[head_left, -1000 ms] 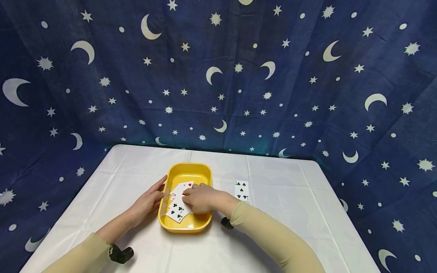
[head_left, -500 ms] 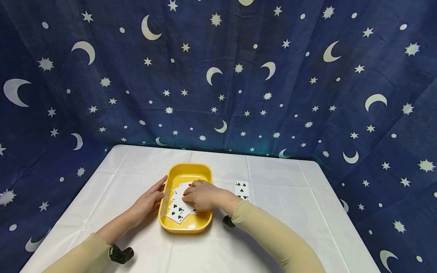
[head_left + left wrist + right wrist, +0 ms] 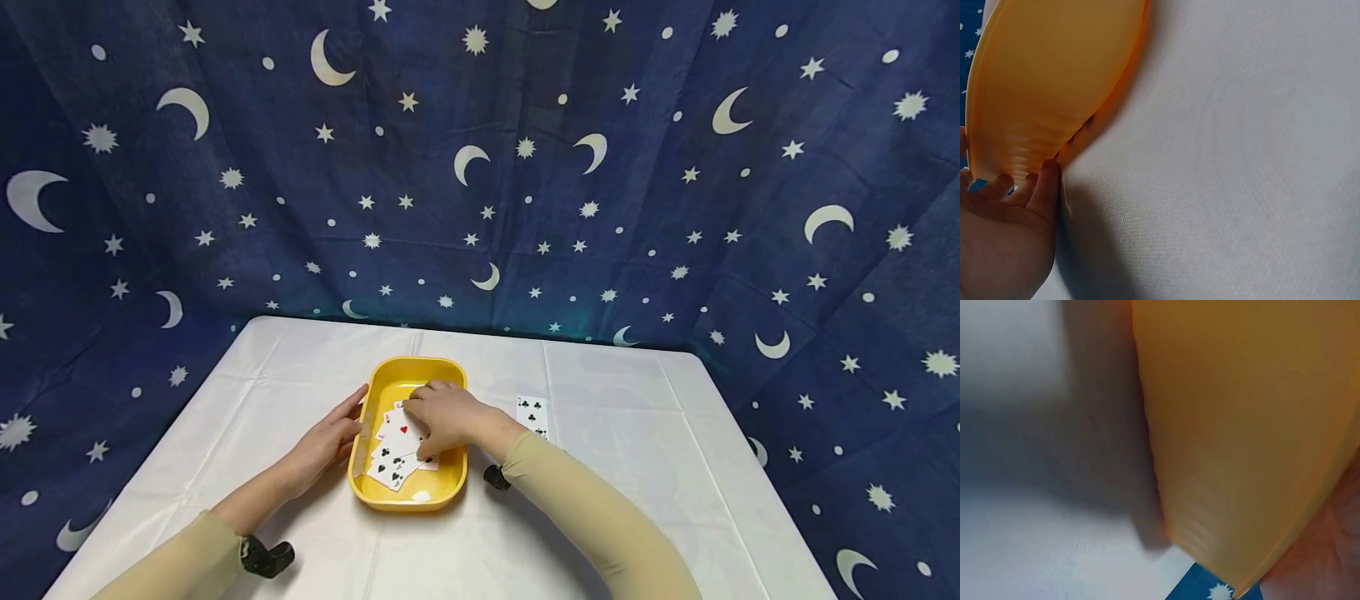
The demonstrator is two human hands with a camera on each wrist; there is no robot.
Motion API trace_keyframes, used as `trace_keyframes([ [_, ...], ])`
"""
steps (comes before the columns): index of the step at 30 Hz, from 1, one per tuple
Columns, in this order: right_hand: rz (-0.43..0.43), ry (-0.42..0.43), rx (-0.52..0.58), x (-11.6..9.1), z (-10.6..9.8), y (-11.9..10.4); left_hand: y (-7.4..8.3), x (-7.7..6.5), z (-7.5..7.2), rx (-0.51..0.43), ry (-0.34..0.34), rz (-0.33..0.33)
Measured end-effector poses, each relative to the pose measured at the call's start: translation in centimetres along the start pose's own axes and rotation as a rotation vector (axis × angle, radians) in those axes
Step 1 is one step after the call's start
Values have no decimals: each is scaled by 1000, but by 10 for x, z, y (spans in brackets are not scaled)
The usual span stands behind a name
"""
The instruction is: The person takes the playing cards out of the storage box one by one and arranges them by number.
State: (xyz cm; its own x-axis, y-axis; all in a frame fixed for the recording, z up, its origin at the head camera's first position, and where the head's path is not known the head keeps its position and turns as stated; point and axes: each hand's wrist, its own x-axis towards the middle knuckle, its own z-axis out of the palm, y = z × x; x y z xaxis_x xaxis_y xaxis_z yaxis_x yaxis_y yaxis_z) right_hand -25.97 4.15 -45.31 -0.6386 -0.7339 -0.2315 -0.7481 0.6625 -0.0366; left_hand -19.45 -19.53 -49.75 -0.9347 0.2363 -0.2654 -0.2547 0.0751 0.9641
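Right hand [image 3: 447,414] is shifting forward, baring more white rectangular playing cards [image 3: 393,437], grip unclear; left hand [image 3: 322,447], fingers extended, is touching the rounded yellow plastic tray [image 3: 407,505].

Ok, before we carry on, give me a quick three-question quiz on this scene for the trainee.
1. Multiple choice: where is the right hand? a) out of view; b) over the playing cards in the yellow tray; c) on the left sleeve.
2. True or false: every playing card in view lies inside the tray.
3. Fill in "inside" or "outside": the left hand touches the ____ of the tray's wall.

Key: 1 b. 2 False: a clubs card lies on the white-covered table, right of the tray. 3 outside.
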Motion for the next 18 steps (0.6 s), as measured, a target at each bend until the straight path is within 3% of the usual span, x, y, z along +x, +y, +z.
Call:
trace_keyframes([
  [18,18,-64,33,19,2,7,0,0,1,-3,-2,-4],
])
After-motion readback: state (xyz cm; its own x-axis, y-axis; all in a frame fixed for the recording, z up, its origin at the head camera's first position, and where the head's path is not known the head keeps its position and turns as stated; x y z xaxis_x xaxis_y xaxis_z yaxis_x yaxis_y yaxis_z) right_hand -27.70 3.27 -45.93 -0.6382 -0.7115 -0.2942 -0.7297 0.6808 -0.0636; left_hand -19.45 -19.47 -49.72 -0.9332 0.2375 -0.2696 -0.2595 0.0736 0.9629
